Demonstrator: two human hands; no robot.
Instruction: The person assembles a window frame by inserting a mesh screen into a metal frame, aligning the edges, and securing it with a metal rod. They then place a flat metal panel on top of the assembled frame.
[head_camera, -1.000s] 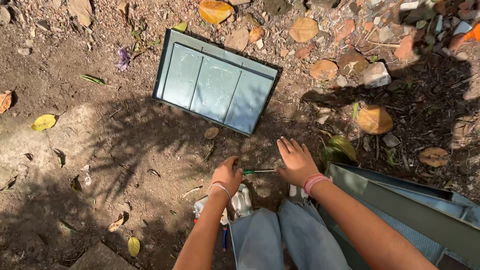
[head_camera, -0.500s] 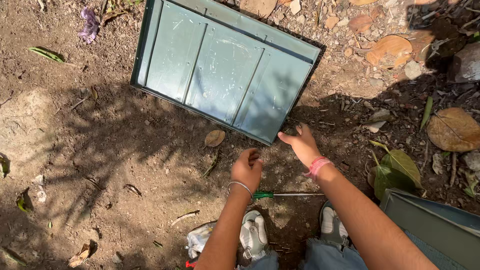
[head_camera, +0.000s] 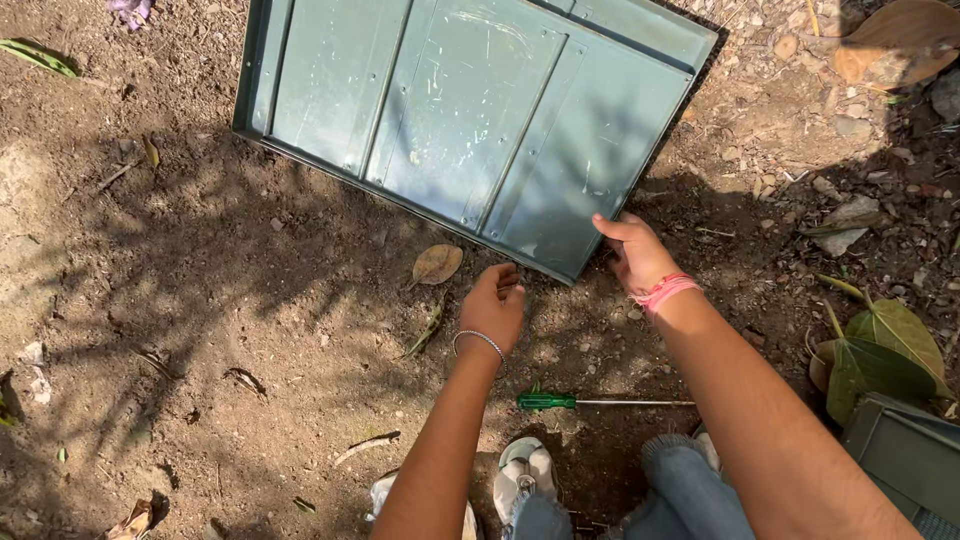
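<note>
Both hands have come forward off the green-handled screwdriver, now lying behind the fingers on the soil. The left hand curls loosely, empty, just short of the green metal panel; the right hand grips its near corner.

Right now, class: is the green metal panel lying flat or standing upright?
Flat. The green metal panel lies on the soil, broad ribbed face up, right hand at its corner.
</note>
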